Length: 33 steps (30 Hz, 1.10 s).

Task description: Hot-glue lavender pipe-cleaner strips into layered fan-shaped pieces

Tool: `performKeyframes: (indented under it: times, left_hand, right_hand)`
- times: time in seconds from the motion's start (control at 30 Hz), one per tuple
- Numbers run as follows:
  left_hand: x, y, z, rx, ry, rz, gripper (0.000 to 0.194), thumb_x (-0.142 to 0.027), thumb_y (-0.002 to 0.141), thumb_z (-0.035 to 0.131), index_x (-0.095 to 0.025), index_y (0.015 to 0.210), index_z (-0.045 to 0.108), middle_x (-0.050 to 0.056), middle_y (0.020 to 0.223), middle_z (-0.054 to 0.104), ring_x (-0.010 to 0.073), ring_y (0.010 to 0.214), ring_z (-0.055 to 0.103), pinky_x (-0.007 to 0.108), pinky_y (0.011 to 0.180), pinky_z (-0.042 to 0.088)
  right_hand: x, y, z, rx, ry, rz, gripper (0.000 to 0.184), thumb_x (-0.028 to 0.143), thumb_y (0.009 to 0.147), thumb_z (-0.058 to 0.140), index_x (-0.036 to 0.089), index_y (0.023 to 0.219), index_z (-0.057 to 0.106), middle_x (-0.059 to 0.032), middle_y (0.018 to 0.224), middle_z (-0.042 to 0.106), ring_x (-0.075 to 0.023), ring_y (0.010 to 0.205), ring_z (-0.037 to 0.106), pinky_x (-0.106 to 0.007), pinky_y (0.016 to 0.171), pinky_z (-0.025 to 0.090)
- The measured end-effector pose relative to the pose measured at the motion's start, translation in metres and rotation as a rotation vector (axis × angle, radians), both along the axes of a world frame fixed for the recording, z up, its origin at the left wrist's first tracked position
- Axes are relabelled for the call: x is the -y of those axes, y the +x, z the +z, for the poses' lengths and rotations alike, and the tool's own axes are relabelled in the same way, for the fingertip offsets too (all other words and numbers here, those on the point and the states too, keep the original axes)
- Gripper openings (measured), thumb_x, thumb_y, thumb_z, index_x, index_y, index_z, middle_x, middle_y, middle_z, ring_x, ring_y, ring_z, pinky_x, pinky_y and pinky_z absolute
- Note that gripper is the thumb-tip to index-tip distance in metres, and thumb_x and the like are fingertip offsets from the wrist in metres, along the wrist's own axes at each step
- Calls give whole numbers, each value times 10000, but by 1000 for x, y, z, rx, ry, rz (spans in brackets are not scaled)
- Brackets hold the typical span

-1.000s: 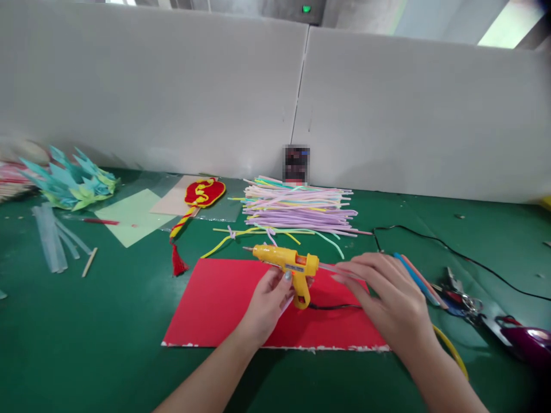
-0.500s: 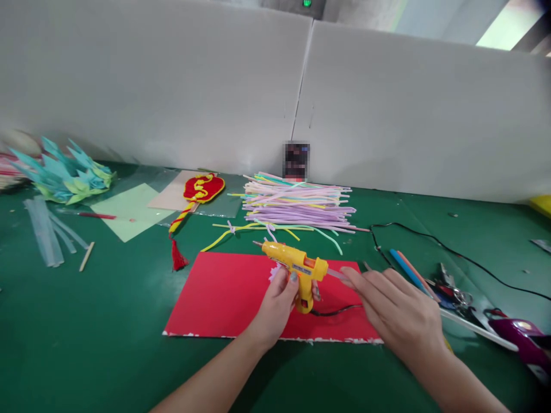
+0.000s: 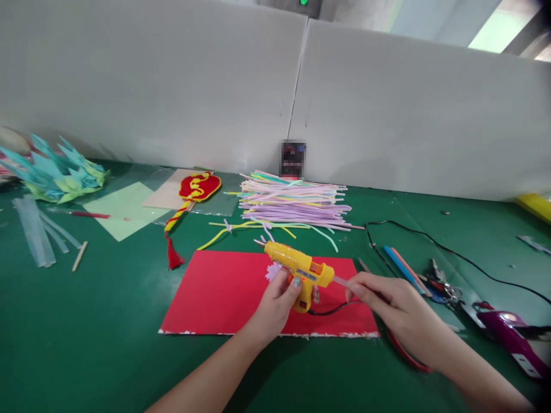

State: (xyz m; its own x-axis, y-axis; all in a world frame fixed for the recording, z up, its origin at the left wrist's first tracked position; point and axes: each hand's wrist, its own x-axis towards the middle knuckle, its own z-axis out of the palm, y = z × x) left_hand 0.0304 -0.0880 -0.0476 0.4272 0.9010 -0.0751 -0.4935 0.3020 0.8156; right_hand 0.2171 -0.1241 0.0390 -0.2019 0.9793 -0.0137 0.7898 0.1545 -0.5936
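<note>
My left hand (image 3: 272, 307) is wrapped round the grip of a yellow hot glue gun (image 3: 295, 262), with its metal nozzle pointing up and left. A translucent glue stick (image 3: 341, 280) juts from the rear of the gun. My right hand (image 3: 404, 307) pinches the outer end of that stick between thumb and fingers. Behind my left fingers shows part of a fuzzy purple piece (image 3: 272, 271); whether the hand holds it I cannot tell. Under the gun lies a red board (image 3: 210, 295) with a ragged white front edge.
Pastel pipe cleaners (image 3: 297, 201) are piled at the back. Left of them lie a red-and-yellow fan ornament (image 3: 200, 187), green paper (image 3: 124, 212) and spare glue sticks (image 3: 34, 232). Scissors with a red handle (image 3: 407, 353), a black cord (image 3: 434, 234) and a purple tool (image 3: 508, 332) occupy the right.
The glue gun has shifted slightly right and tilted nose-up. My right hand has moved right and lower, still at the glue stick. More of the purple piece shows, and the red scissor handle has appeared.
</note>
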Motion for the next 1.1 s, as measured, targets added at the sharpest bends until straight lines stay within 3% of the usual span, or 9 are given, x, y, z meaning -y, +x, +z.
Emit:
performKeyframes:
  times: [0.13,0.33,0.47,0.77,1.1]
  left_hand:
    - [0,1,1,7,1,4,351,-472,751,616,-163,905,555,33,752,632,151,679,596,275,685,449]
    - [0,2,3,28,-6,-6,347,-470,749,619,-154,875,548,34,724,627,148,654,590,281,675,454]
    - [0,2,6,12,31,-14,351,-475,757,607,-146,868,555,40,699,626,150,642,586,272,649,453]
    - [1,0,1,-22,65,-38,310,-423,806,568,-147,948,561,51,761,632,151,686,595,270,681,459]
    - [4,-1,-5,-64,102,-59,295,-409,825,545,-154,972,567,58,838,639,165,752,607,281,725,461]
  right_hand:
    - [-1,1,-3,-13,-18,-16,295,387,885,409,208,810,631,-21,786,679,-162,738,610,-233,616,468]
    - [3,0,-11,61,145,-47,261,360,886,410,226,855,632,-36,882,689,-163,773,630,-241,672,482]
    - [3,2,-11,62,108,-38,261,369,888,403,228,858,621,-29,845,685,-155,734,624,-235,634,477]
    - [4,5,-11,-60,-101,-25,355,393,910,345,200,666,517,-6,684,581,-132,641,513,-232,570,406]
    - [3,10,-9,-534,-645,-138,449,536,869,374,161,661,508,69,509,234,-64,467,206,-220,439,169]
